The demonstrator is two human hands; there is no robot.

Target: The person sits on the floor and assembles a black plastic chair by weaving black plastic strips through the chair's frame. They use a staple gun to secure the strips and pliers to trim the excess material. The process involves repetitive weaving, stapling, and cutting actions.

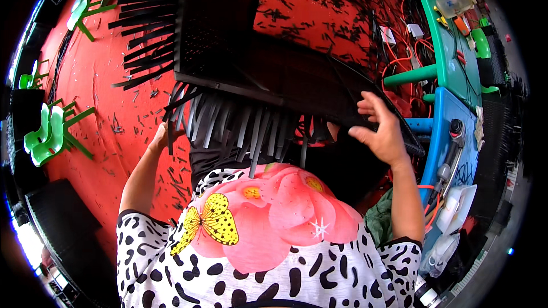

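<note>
A large black woven piece [222, 28], bent like a seat and back, lies across in front of me. Long flat black strips [142, 51] stick out loose from its left side, and more loose strips [240, 122] hang from its near edge above my lap. My left hand [165, 135] is by the lower left corner, next to the hanging strips; its fingers are mostly hidden. Over the right part of the piece, near its right edge, my right hand [381, 131] is raised with fingers apart and slightly bent, holding nothing visible.
Short black strip offcuts [291, 8] litter the red floor [97, 74]. Green chairs [51, 134] stand at the left. On the right, a blue table [442, 108] holds a long-handled tool [454, 148]; a green table [454, 45] stands beyond it. Orange cords [406, 17] tangle near its legs.
</note>
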